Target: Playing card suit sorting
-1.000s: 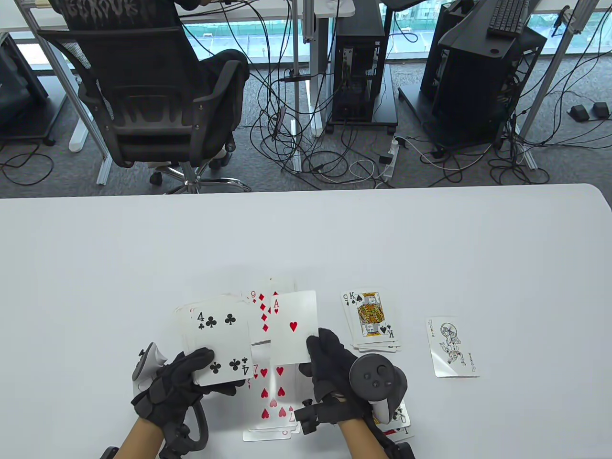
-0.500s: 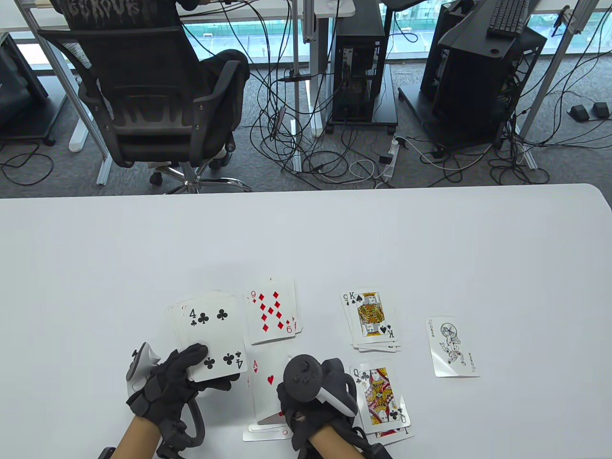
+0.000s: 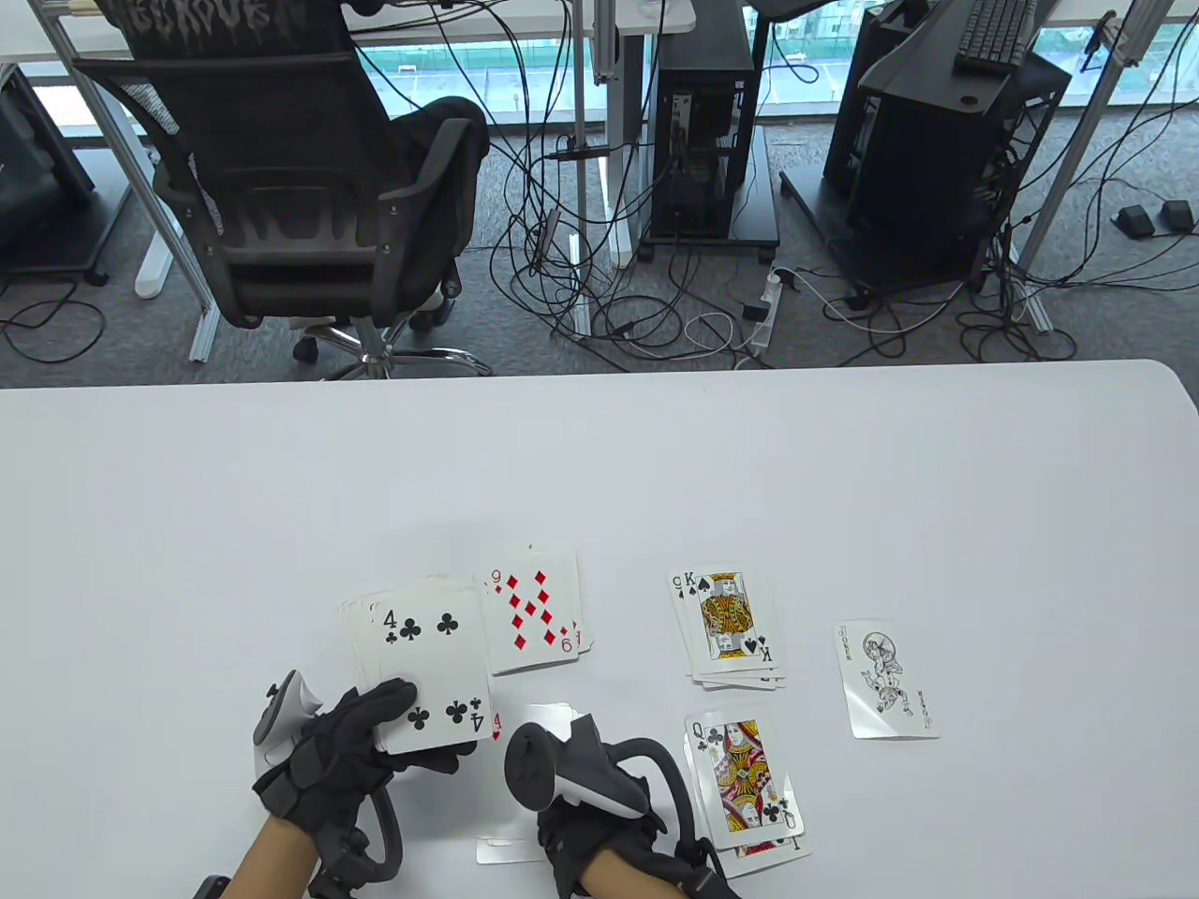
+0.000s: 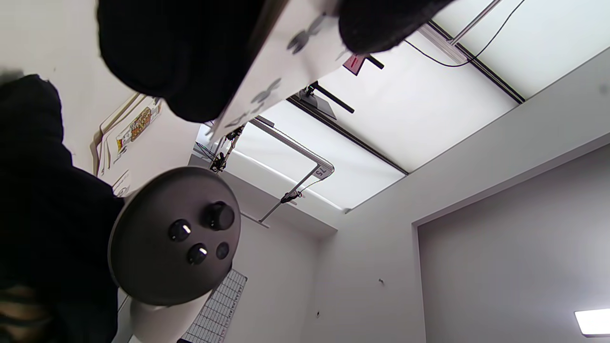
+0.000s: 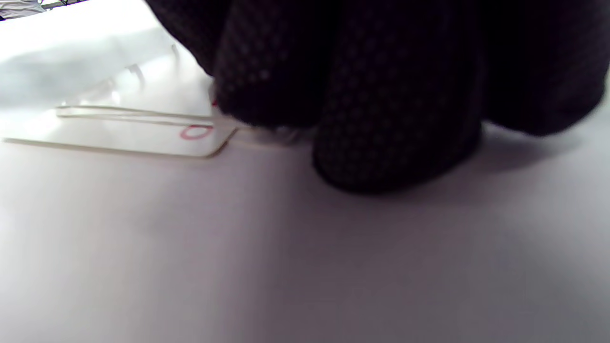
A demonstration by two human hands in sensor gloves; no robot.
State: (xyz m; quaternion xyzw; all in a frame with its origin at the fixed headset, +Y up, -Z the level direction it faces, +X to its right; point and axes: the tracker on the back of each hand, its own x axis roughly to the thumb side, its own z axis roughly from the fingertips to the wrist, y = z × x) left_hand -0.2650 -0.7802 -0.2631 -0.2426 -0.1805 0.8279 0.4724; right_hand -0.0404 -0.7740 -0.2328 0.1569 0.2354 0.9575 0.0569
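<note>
My left hand (image 3: pixel 398 730) grips a fanned stack of cards with the 4 of clubs (image 3: pixel 426 665) on top; the left wrist view shows that stack (image 4: pixel 286 62) between its fingers (image 4: pixel 181 62). My right hand (image 3: pixel 576 829) lies over the hearts pile (image 3: pixel 506 848), its tracker (image 3: pixel 548 768) rolled to the left. The red corner of the ace of hearts (image 3: pixel 496 721) peeks out beside it. In the right wrist view its fingertips (image 5: pixel 381 119) touch the table at the pile's near edge (image 5: pixel 143 138). Whether they pinch a card is hidden.
On the white table (image 3: pixel 843 468) lie a diamonds pile topped by the 9 (image 3: pixel 529 609), a spades pile topped by the king (image 3: pixel 726 623), a clubs pile topped by the queen (image 3: pixel 745 777) and a lone joker (image 3: pixel 885 679). An office chair (image 3: pixel 300 206) stands beyond the far edge.
My right hand carried the ace of hearts from beside the diamonds pile down onto the hearts pile, then rolled left over it. The left hand's stack stayed roughly in place.
</note>
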